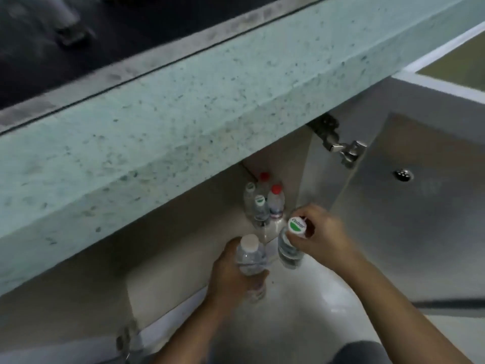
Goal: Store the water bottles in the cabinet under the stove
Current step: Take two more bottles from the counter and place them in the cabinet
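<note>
My left hand (231, 274) grips a clear water bottle with a plain white cap (250, 254) around its body, upright, at the cabinet's opening. My right hand (322, 232) holds a second clear bottle with a green-and-white cap (291, 248) by its neck, just right of the first. Inside the cabinet (183, 232), at the back right corner, stand several bottles: two with red caps (276, 202) and two with pale caps (260, 208). The cabinet's upper part is hidden by the counter edge.
A speckled pale-green counter edge (183, 114) overhangs the cabinet, with the dark stove top (78, 48) above it. The right cabinet door (420, 206) stands swung open on a metal hinge (341, 148). The left door (65, 324) is open too. Pale floor lies below.
</note>
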